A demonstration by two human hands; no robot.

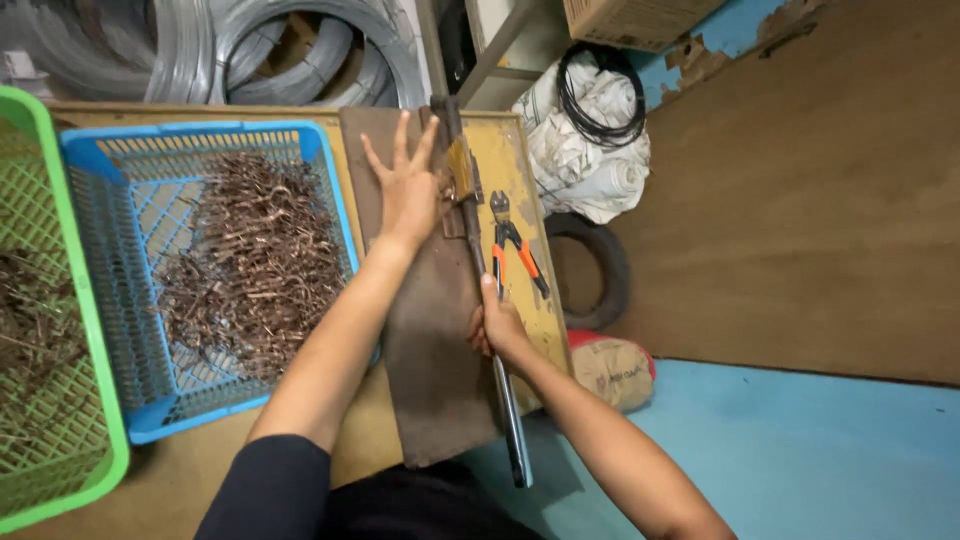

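My left hand (408,185) lies flat with fingers spread on a brown metal plate (432,350), its fingertips beside the brass-coloured head of a bending tool (459,170). My right hand (499,325) is closed around the tool's long metal lever (510,425), which runs along the plate's right edge toward me. What sits under the tool's head is hidden.
A blue basket (120,300) with several bent brown wire pieces (255,265) stands left of the plate, a green basket (60,330) beyond it. Orange-handled cutters (515,250) lie on the yellow board. Wire coils (290,50), a tyre (600,270) and sacks (585,150) surround the bench.
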